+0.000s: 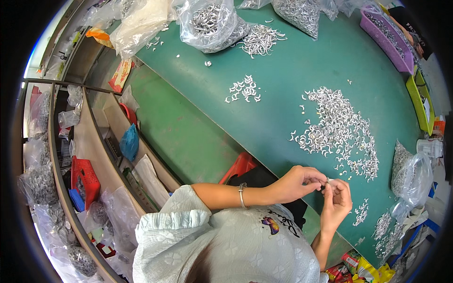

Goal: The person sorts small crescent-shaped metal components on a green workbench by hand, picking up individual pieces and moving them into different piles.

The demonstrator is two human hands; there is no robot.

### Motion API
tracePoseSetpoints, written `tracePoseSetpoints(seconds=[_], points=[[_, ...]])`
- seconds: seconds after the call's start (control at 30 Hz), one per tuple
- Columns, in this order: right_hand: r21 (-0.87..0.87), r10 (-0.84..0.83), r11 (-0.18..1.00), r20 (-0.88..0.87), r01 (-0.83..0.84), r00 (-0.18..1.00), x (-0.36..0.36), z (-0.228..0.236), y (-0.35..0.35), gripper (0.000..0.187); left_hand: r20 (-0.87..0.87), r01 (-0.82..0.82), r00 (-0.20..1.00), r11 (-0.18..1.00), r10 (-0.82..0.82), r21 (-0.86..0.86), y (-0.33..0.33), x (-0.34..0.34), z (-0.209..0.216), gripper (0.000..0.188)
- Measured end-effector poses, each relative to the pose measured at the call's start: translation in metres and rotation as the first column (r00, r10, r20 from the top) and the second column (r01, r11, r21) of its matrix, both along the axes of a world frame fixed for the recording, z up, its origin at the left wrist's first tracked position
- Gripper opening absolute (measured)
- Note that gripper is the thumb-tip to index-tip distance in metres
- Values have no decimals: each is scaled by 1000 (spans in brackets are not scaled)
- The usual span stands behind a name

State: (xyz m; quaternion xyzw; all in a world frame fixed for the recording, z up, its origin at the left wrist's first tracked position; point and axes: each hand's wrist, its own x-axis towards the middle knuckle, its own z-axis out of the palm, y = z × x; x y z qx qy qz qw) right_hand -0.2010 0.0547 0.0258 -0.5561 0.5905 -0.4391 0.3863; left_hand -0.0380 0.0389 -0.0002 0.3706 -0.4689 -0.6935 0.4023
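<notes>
My left hand [302,183] and my right hand [336,198] meet at the table's near edge, thumbs and fingers pinched together. Between their fingertips is a small curved metal piece [327,181], mostly covered by the fingers. Just beyond the hands spreads a large loose pile of silvery crescent-shaped metal pieces [337,125] on the green tabletop [188,75]. A smaller cluster of crescents [244,88] lies farther left. To the right of my right hand, a few crescents form a little heap [361,211].
Clear plastic bags of crescents [207,26] stand at the far edge, beside a spilled heap [262,40]. A purple basket [387,40], a yellow-green basket [421,101] and another bag [413,174] line the right side. Shelves with bags and a red basket [85,181] are on the left.
</notes>
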Motion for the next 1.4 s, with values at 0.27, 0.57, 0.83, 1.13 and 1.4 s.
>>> tracePoseSetpoints(seconds=[0.27,0.57,0.83,1.13,1.4], points=[[82,-359,930,6,358,933,-111,-2,18,10,315,-149,918,946,240,-288,-10,21,10,19],[-156,-368,928,-539,339,758,-173,-2,40,18,749,329,543,724,380,-606,-28,19,17,61],[-114,-323,943,-533,313,782,-206,-16,54,35,870,603,257,633,421,-485,-62,4,-5,69],[-215,-340,939,-481,267,808,-193,-14,47,25,833,543,301,635,464,-549,-92,-11,-9,52],[-337,-490,865,-407,372,771,-193,-24,41,20,681,588,717,392,151,-707,-58,-126,11,24]])
